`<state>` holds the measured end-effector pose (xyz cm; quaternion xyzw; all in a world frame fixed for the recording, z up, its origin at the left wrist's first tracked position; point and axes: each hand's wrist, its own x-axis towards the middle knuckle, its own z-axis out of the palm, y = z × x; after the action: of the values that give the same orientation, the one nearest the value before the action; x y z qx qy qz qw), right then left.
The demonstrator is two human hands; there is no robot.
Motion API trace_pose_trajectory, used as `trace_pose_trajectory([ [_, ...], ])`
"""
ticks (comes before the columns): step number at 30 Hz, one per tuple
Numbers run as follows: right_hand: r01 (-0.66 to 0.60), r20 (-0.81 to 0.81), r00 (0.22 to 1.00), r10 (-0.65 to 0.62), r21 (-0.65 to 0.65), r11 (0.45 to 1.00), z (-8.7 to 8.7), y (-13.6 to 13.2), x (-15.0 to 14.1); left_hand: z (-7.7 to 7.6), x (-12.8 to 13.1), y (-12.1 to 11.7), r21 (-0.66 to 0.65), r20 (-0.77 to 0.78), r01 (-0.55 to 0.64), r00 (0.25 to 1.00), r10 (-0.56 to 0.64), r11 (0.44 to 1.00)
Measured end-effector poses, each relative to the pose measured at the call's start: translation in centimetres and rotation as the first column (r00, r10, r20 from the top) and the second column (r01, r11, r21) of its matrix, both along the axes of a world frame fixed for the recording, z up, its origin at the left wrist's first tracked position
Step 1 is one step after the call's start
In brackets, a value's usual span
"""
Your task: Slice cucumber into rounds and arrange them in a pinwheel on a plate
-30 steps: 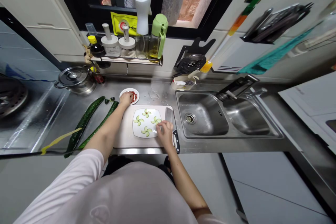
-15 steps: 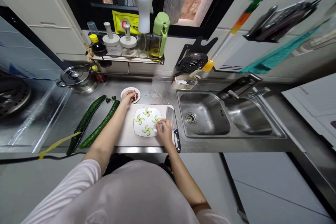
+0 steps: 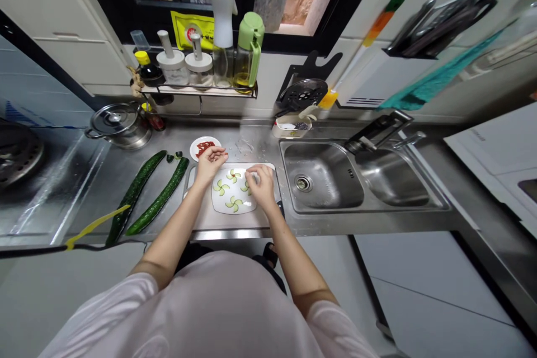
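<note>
Both hands [image 3: 208,166] [image 3: 262,185] near white plate [image 3: 233,189]

Left of frame, I see lidded steel pot [image 3: 115,123], small red bottle [image 3: 157,121] just beside it. Upper left of centre, my wall rack [image 3: 197,91] bears dark yellow-capped bottle [image 3: 151,74], two white-lidded jars [image 3: 173,67], white-topped sprayer [image 3: 223,14], green-topped oil bottle [image 3: 248,53]; yellow packet [image 3: 180,31] behind. Right of centre, double steel sink [image 3: 331,184] before me. Upper right, white utensil holder [image 3: 386,81], teal cloth [image 3: 440,82] near it. Far left edge, part of dark burner [image 3: 19,151].
</note>
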<state>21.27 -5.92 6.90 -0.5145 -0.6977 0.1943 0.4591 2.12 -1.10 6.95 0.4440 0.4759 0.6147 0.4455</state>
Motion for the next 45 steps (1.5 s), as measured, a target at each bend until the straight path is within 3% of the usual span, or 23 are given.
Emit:
trace_pose_trajectory([
  [5, -0.102, 0.015, 0.995, 0.101, 0.047, 0.994, 3.5, 1.7, -0.7, 1.6, 1.2, -2.1, 0.045, -0.111, 0.067, 0.992, -0.062, 0.997],
  [9, -0.162, 0.075, 0.984, 0.16, 0.03, 0.986, 4.6, 2.2, -0.9, 2.6, 1.6, -3.1, 0.009, -0.147, 0.071, 0.987, -0.069, 0.997],
  [14, -0.216, 0.126, 0.969, 0.213, 0.007, 0.976, 4.6, 2.2, -1.1, 3.1, 1.9, -3.7, -0.023, -0.186, 0.081, 0.979, -0.083, 0.996],
  [33, -0.226, 0.14, 0.964, 0.224, -0.006, 0.974, 3.4, 2.2, -0.3, 1.9, 2.1, -3.8, -0.038, -0.197, 0.155, 0.967, -0.16, 0.987],
  [38, -0.19, 0.127, 0.973, 0.191, -0.018, 0.982, 2.0, 2.3, 0.4, 1.0, 2.0, -3.7, -0.094, -0.183, 0.091, 0.977, -0.107, 0.991],
  [45, -0.075, 0.158, 0.983, 0.093, -0.111, 0.991, -3.8, 1.8, 2.3, -2.0, 1.0, -4.2, -0.141, -0.401, -0.036, 0.916, -0.024, 0.989],
])
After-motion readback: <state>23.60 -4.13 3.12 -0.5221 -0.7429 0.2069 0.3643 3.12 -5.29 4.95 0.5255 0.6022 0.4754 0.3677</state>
